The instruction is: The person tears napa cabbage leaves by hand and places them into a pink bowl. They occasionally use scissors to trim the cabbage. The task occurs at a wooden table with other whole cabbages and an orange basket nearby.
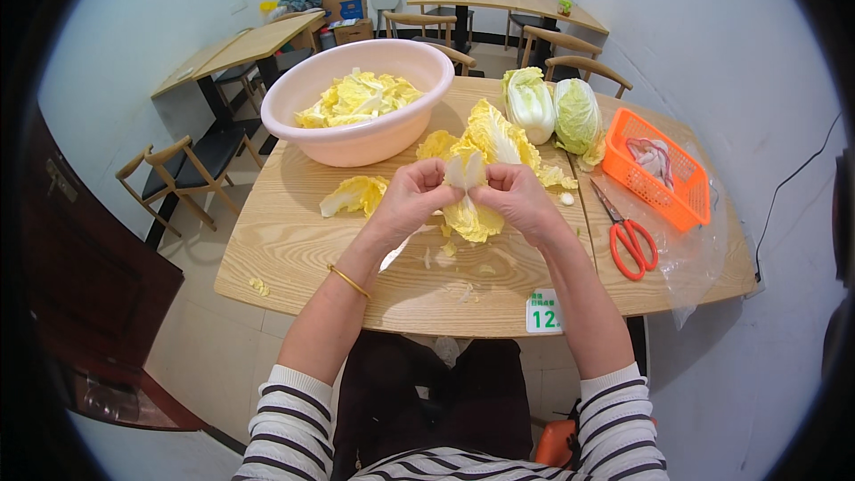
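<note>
My left hand (417, 195) and my right hand (518, 199) pinch a yellow napa cabbage leaf (473, 214) between them, its pale rib parted at the top. Behind them more yellow leaves (497, 133) lie on the wooden table (300, 267). Another loose leaf (357, 195) rests beside my left hand. A large pale pink basin (354, 147) at the back left holds torn cabbage leaves (364, 97). Two cabbages, one cut-looking (529, 107) and one rounder (578, 113), sit at the back right. Small leaf scraps lie near my hands.
Red-handled scissors (624, 234) lie on the right beside an orange plastic basket (658, 170) with a cloth (651, 157) in it. A clear plastic bag (695, 260) is under the basket. A numbered card (544, 311) is at the near edge. Chairs (200, 160) and tables stand behind.
</note>
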Tool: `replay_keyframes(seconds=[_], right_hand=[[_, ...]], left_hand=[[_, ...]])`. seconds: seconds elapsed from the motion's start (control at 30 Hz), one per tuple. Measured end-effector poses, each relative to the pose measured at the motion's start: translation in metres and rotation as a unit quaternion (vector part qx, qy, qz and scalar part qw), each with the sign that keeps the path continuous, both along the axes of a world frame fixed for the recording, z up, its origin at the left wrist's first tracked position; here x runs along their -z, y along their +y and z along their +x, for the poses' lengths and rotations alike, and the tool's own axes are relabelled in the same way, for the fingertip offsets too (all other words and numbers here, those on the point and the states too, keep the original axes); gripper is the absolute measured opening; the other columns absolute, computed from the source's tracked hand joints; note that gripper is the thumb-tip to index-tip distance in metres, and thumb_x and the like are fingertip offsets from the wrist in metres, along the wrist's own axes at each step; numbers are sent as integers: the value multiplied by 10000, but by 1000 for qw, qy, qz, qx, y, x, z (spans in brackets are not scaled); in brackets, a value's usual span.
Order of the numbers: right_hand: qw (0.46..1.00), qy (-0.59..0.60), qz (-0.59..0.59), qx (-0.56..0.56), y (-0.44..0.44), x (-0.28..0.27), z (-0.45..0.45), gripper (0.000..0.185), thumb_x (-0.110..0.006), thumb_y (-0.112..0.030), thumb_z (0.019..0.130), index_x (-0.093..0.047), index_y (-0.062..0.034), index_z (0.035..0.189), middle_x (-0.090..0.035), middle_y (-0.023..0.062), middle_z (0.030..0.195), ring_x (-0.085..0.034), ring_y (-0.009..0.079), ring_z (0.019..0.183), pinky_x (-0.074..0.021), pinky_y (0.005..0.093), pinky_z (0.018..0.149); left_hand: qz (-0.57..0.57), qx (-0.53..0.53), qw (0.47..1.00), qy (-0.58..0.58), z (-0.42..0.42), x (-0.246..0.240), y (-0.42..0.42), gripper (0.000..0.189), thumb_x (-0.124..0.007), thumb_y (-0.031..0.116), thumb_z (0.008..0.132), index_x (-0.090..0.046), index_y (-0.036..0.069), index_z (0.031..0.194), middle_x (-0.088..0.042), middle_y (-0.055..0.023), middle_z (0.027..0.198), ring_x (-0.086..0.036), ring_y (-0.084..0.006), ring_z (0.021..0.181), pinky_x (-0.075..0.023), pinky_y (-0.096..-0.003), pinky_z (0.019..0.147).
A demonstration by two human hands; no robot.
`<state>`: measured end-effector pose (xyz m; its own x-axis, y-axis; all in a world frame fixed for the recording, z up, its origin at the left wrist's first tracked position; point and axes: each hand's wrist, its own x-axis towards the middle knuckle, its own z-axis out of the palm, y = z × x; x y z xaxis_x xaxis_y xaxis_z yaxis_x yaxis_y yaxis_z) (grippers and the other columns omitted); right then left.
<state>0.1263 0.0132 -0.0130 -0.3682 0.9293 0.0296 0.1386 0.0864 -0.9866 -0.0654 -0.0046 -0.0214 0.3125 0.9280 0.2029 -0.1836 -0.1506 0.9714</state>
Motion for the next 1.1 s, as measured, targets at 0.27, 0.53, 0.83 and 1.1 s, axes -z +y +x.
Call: replay_keyframes(seconds=[0.27, 0.53, 0.83, 1.1], right_hand=[[965, 217, -2, 149, 1, -9, 3, 122, -655, -122, 880, -644, -38, 968, -655, 25, 823, -574, 60, 695, -464, 207, 631], [969, 18, 227, 95, -3, 6, -17, 147, -595, -133, 926, -590, -16, 836, -556, -2, 650, -466, 56, 586, -367, 239, 525], [940, 95, 289, 155, -10, -19, 0, 189, -595, -131, 931, -613, 2, 797, -591, 20, 635, -500, 64, 557, -404, 244, 509], [820, -198, 350, 406, 96, -38, 180, 233, -654, -251, 857, -650, -38, 951, -663, 152, 783, -664, 284, 756, -515, 374, 668]], left_hand=[[-8, -109, 971, -212, -2, -2, 5, 159, -607, 45, 848, -603, 28, 1006, -629, -25, 898, -598, -88, 777, -510, -246, 737], [24, -77, 993, -83, 5, 2, 0, 215, -609, 95, 885, -624, 26, 1089, -584, 25, 866, -529, -37, 775, -437, -210, 668], [279, -323, 905, 13, -10, -48, 19, 137, -639, 154, 926, -641, 17, 919, -594, 33, 774, -514, -35, 675, -411, -192, 587], [328, -459, 733, 380, -117, -97, 109, 293, -673, 249, 882, -659, 8, 1048, -647, -95, 979, -598, -163, 913, -460, -300, 819]])
